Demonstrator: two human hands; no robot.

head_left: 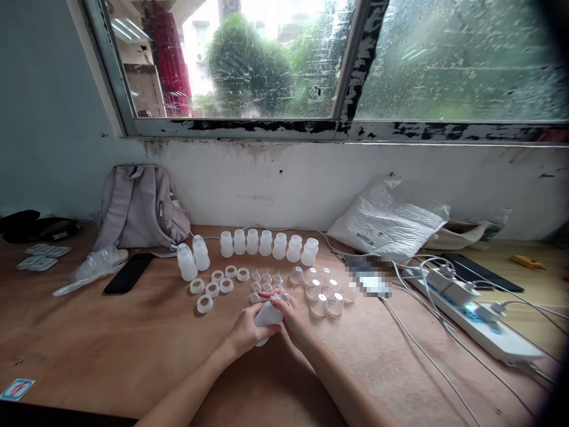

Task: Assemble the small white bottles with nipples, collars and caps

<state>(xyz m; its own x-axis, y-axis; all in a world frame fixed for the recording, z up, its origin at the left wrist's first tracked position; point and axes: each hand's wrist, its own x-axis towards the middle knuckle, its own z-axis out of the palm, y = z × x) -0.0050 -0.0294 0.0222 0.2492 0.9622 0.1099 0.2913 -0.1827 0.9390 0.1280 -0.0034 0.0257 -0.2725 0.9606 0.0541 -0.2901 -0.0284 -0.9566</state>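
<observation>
A frosted white baby bottle lies tilted between my hands above the table. My left hand is wrapped round its body. The fingers of my right hand close on its upper end, where something clear shows; the exact part is mostly hidden. Just beyond my hands stand several clear bottle nipples, partly covered by my fingers. White collar rings lie to their left, and clear dome caps are grouped to the right. Open bottles form a row behind, with two capped bottles at the left.
A grey backpack, a black phone and a crumpled plastic bag are on the left. On the right lie a silvery bag, a power strip and loose white cables. A window stands above the wall behind.
</observation>
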